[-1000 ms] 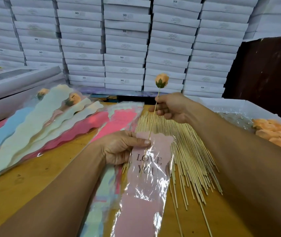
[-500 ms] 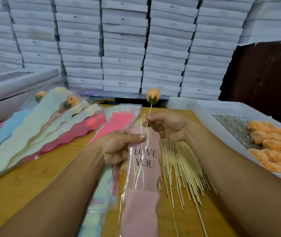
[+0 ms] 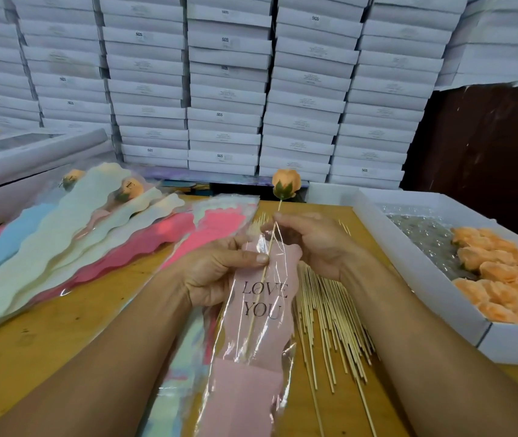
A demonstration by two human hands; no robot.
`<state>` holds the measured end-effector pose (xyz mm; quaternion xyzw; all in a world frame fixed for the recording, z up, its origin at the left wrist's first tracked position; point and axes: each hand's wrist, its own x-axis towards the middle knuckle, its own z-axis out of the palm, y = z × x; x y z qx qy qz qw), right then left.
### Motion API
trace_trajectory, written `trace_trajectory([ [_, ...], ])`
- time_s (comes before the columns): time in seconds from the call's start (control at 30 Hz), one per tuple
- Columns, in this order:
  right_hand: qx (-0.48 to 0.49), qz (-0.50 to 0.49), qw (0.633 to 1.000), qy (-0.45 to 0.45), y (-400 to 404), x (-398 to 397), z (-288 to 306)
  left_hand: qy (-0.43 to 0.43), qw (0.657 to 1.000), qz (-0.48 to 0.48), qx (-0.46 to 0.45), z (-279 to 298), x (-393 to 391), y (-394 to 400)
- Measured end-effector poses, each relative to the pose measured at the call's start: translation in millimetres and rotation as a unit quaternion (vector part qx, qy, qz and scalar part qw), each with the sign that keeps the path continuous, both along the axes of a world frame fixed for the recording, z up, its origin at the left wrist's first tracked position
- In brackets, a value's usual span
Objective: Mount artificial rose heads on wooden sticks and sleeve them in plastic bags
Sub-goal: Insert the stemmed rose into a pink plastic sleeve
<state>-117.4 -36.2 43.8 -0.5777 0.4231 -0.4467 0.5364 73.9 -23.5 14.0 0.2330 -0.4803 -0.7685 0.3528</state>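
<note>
The left hand (image 3: 216, 272) grips the mouth of the pink bag (image 3: 261, 313), thumb pressed across its front, which seems meant to keep the opening steady so the stick (image 3: 262, 279) can slide in. The stick already runs down inside the bag past the "LOVE YOU" print, with the rose (image 3: 286, 183) well above the mouth. The right hand (image 3: 317, 244) pinches the stick just below the rose, fingers curled, probably to steer it. Loose sticks (image 3: 330, 316) lie just beside the bag.
</note>
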Motion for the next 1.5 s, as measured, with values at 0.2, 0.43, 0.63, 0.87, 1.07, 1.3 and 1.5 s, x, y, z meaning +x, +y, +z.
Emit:
trace_trajectory([
  [0.2, 0.079, 0.006, 0.994, -0.075, 0.5, -3.0, -0.8, -0.001, 1.000, -0.013, -0.008, 1.2, -1.7, -0.6],
  [0.43, 0.135, -0.022, 0.950, -0.280, -5.3, -7.8, -1.1, -0.053, 0.998, -0.037, 0.020, 3.7, -7.1, 8.0],
  [0.63, 0.134, -0.047, 0.941, -0.306, -8.3, -6.0, -0.4, -0.062, 0.996, -0.006, 0.059, 4.0, -11.5, 10.3],
  [0.87, 0.099, -0.068, 0.980, -0.159, -2.9, -4.0, 1.2, -0.038, 0.998, 0.023, 0.050, 5.2, -10.4, 7.1],
  [1.07, 0.101, -0.112, 0.978, -0.144, 0.3, -1.4, -0.8, -0.066, 0.996, 0.065, 0.017, 5.2, -10.0, 5.5],
  [1.3, 0.091, -0.112, 0.983, -0.113, 2.5, -3.4, -1.6, -0.053, 0.993, 0.102, 0.036, 5.8, -11.3, 6.4],
  [1.5, 0.063, -0.116, 0.989, -0.059, 7.4, -1.3, 0.3, -0.096, 0.978, 0.180, -0.039, 1.5, -16.9, 5.7],
])
